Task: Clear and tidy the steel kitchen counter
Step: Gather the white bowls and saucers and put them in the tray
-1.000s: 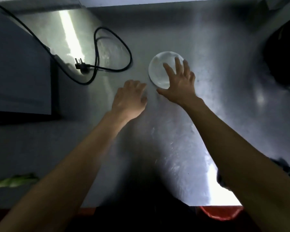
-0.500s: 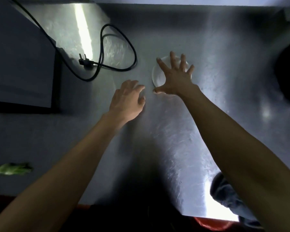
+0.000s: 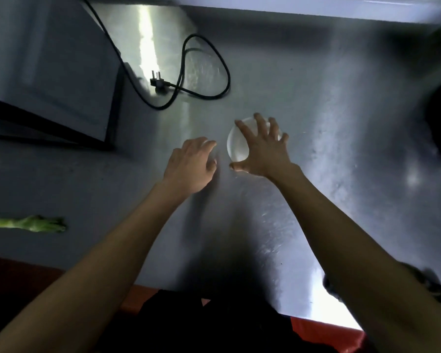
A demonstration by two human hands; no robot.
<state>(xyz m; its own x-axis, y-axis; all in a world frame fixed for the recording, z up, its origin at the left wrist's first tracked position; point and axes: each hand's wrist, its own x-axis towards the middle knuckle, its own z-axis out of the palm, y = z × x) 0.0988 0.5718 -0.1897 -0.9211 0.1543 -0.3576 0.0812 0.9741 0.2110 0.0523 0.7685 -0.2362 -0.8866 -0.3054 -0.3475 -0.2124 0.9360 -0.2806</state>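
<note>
Where fingers spread, right hand (image 3: 261, 151) over dish (image 3: 236, 145)

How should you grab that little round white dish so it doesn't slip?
By its rim, from above. The dish lies flat and shallow on the steel counter, so the right hand spreads over it, thumb on the near edge and fingers on the far edge.

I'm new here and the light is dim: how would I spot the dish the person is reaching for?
Start at the big grey box-shaped appliance on the steel counter, then follow the looped black power cord toward the person. Just beyond it lies a small round translucent white dish, under the spread right hand: the only pale round thing there.
</note>
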